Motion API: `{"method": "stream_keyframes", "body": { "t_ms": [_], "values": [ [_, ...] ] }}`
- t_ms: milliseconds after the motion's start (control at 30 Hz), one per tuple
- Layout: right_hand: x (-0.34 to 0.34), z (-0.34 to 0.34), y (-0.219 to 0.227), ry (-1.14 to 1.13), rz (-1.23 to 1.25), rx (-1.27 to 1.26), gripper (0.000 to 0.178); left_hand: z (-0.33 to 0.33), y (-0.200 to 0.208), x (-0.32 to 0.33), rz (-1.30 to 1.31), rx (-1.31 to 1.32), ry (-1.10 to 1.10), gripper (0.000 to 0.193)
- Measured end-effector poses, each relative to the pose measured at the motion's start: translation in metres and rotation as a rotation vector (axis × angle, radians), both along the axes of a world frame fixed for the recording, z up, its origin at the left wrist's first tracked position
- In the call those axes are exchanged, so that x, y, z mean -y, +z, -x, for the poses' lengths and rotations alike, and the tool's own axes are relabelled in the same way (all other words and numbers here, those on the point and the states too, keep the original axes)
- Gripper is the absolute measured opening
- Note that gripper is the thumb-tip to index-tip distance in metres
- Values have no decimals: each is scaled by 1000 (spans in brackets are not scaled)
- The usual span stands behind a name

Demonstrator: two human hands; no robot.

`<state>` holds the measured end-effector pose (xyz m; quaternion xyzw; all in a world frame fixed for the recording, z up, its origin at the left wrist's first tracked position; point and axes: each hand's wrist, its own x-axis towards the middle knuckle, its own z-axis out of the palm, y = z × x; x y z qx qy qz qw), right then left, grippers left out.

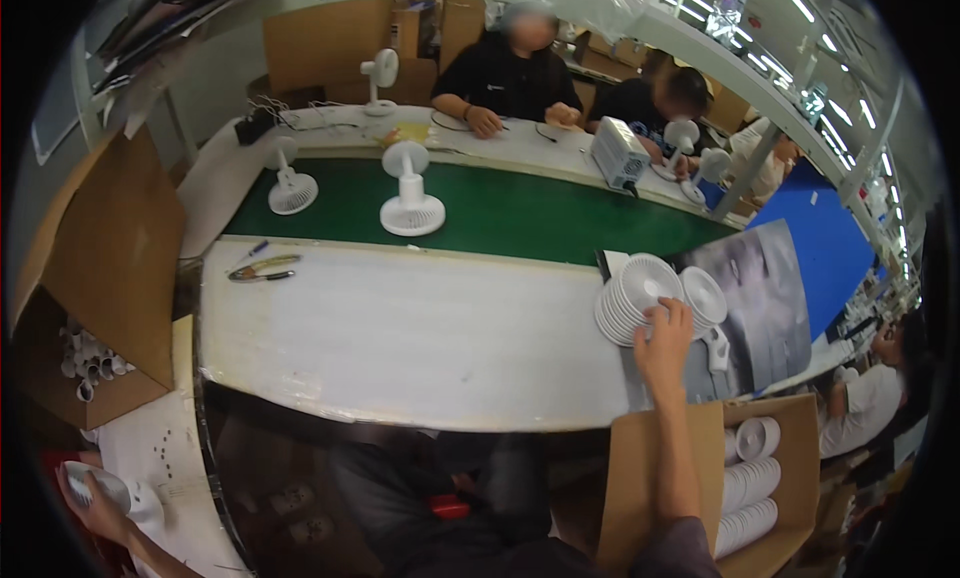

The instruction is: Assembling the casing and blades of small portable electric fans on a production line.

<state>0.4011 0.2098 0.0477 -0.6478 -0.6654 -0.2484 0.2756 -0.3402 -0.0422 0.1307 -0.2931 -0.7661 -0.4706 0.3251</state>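
White grilles (641, 286) lie stacked on the right end of the white worktable (420, 343). Right hand (662, 346): fingers touch their near edge; grip cannot be told. Left hand (102, 510): closed around a white fan part (104, 484), lower left.

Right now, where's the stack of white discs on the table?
In the head view, the stack is at the right end of the white table, under your right hand, beyond the box of discs.
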Motion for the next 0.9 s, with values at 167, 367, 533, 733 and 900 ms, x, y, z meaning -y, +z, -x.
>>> {"method": "stream_keyframes", "body": {
  "t_ms": [167, 367, 533, 733, 900],
  "values": [
    [-3, 47, 40, 65, 97, -147, 30, 170, -26, 63, 220, 134, 230, 42],
    [-38, 147, 60, 462, -53, -919, 21, 129, 16, 34, 497, -41, 464, 44],
    [-144, 202, -11, 600, 406, -1097, 34, -12, 7, -158, 387, -698, -175, 42],
    [-184, 276, -83, 544, 191, -331, 50, -60, -38, -401, 534, -380, -649, 30],
    [-255, 275, -79, 529, 283, -282, 50, -57, -94, -637, 647, -254, -694, 30]
  ]
}}
